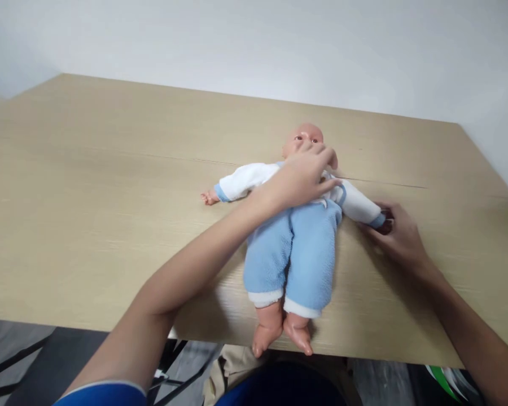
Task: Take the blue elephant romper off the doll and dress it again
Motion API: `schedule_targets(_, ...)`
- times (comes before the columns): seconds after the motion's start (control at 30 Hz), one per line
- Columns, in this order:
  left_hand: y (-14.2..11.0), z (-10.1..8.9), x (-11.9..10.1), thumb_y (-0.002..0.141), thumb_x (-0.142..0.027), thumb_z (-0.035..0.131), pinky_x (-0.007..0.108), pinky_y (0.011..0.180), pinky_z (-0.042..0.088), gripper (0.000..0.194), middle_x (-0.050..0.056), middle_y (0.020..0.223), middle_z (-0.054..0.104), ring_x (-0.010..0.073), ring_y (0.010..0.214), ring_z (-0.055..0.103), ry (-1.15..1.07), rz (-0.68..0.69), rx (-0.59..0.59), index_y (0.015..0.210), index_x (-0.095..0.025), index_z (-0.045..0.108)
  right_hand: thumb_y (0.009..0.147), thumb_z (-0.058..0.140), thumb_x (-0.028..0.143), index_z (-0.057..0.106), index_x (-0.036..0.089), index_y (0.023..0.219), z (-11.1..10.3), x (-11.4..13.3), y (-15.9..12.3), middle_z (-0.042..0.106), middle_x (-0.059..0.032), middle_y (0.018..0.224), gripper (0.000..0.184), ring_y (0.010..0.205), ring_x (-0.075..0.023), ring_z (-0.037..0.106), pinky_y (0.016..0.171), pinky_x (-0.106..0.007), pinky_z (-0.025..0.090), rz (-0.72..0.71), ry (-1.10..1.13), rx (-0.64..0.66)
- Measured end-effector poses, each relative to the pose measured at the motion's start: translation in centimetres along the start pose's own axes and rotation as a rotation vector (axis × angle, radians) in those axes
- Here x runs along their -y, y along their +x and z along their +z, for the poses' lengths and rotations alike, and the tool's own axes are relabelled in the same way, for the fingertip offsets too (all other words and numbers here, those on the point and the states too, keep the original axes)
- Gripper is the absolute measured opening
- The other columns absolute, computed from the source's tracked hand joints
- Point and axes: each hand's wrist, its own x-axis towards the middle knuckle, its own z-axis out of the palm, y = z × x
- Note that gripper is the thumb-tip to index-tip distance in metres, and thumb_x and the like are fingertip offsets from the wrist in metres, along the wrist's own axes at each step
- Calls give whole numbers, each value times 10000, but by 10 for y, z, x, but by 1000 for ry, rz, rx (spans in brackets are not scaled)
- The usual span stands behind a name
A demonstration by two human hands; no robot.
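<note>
A baby doll [294, 248] in a white top and light blue trousers lies on its back on the wooden table [88, 214], head away from me, feet at the front edge. My left hand [302, 172] rests on the doll's chest and neck, fingers curled over it just under the chin. My right hand [395, 237] is at the end of the doll's outstretched sleeve, fingers closed around its blue cuff and hand. The doll's other arm [232, 186] lies stretched out to the left, untouched.
The table runs wide to the left and right of the doll, with a seam line across its middle. A white wall [254, 45] stands behind it. Below the front edge show dark chair or frame parts and something green [442, 378] on the floor.
</note>
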Motion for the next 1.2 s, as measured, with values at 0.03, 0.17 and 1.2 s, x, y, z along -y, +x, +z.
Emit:
schedule_targets(0.03,6,12,-5,1051,-381,745,558,1161,498,261,191,1294,761,397,1302,650,40,-2,58,1199,-168,718,849,932,663,725,300,1321,0,1,2,817,-146,1203,631,980,-380,782,852,-580,668,36,52,-15)
schedule_targets(0.17,16,37,-11,1098,-357,702,512,1104,494,248,196,1233,796,382,1241,693,87,-32,181,1208,-138,736,713,1029,605,691,287,1226,-1,4,13,805,-98,1161,692,1010,-334,791,888,-516,670,87,216,-164)
schedule_targets(1.2,3,13,1,1066,-512,732,403,985,534,340,102,1098,706,260,1057,669,-468,-10,-16,988,-181,734,1088,645,641,848,282,1096,67,65,65,714,-117,1212,413,1186,-345,671,1086,-543,586,-334,355,-33)
